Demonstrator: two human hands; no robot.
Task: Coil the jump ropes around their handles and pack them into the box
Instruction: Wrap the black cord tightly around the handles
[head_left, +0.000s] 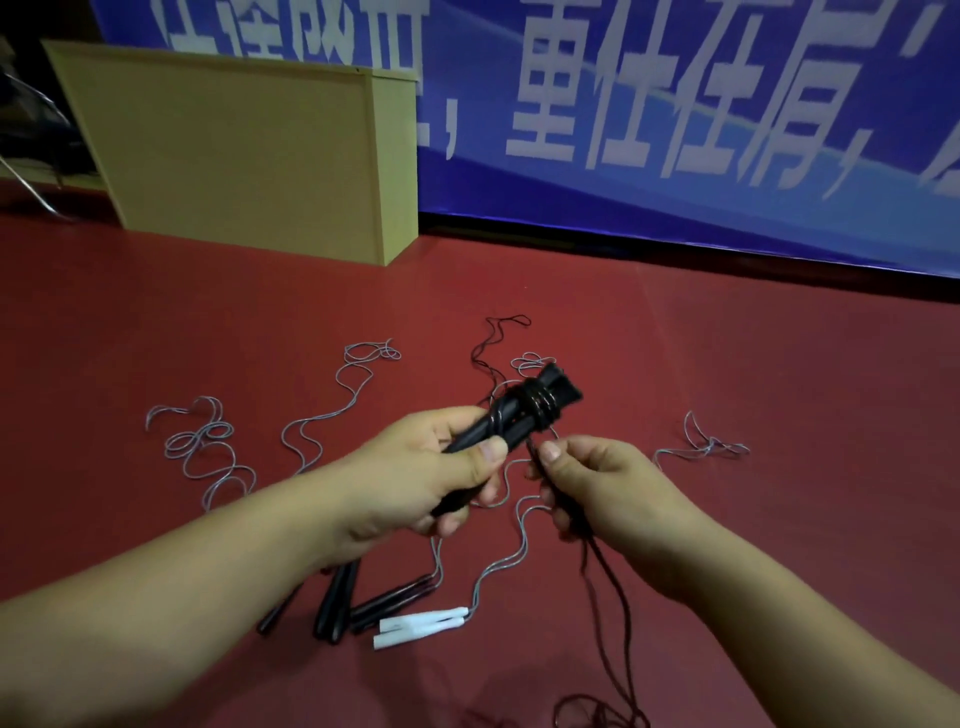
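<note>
The red floor (753, 395) spreads wide around the black handles (511, 423) I hold, with open room to their right and, beyond them, as far as the blue banner (675, 104) along the back. Beyond the handles and to their left stands the tan box (234, 150). My left hand (431, 467) grips the two black handles together, a few turns of dark rope (540, 408) wound near their far end. Just right of the handles, my right hand (592, 488) pinches the dark rope, which trails down past my wrist. Loose grey ropes (208, 447) lie scattered around the handles. Below them lie spare black handles (337, 597) and white handles (421, 626).
</note>
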